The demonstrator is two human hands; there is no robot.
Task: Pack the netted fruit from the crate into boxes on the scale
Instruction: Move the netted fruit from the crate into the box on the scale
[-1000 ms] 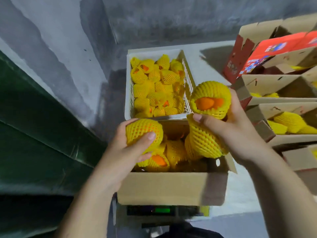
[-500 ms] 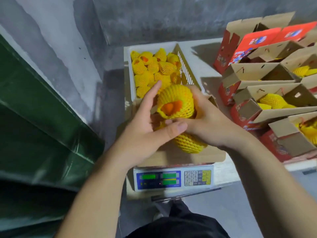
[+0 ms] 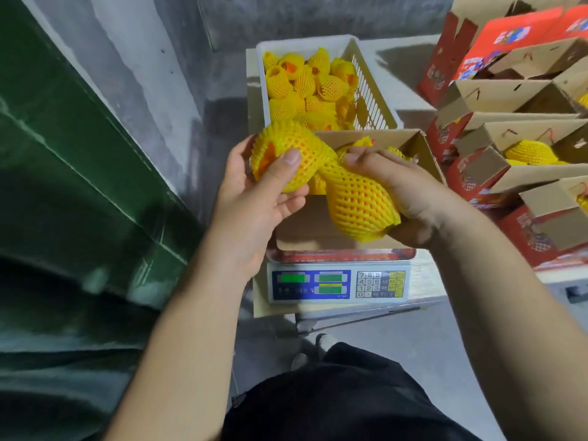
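A white plastic crate (image 3: 375, 100) at the back holds several fruits in yellow foam netting (image 3: 305, 87). In front of it an open cardboard box (image 3: 423, 154) stands on a digital scale (image 3: 337, 284). My left hand (image 3: 254, 202) grips one netted fruit (image 3: 286, 154) above the box's left edge. My right hand (image 3: 401, 192) holds a second netted fruit (image 3: 359, 205) over the box's near side. Both hands hide most of the inside of the box; a bit of yellow netting shows behind my right fingers.
Several open red-and-brown cartons (image 3: 509, 160) stand on the right, some with netted fruit inside. A green surface (image 3: 63, 154) fills the left side, next to a grey concrete wall (image 3: 143, 58). My dark-clad legs and a shoe (image 3: 324, 342) are below the scale.
The upper fruit has passed from my right hand into my left, which moved it to the box's left edge. My right hand keeps the lower fruit. The view tilted down and nearer.
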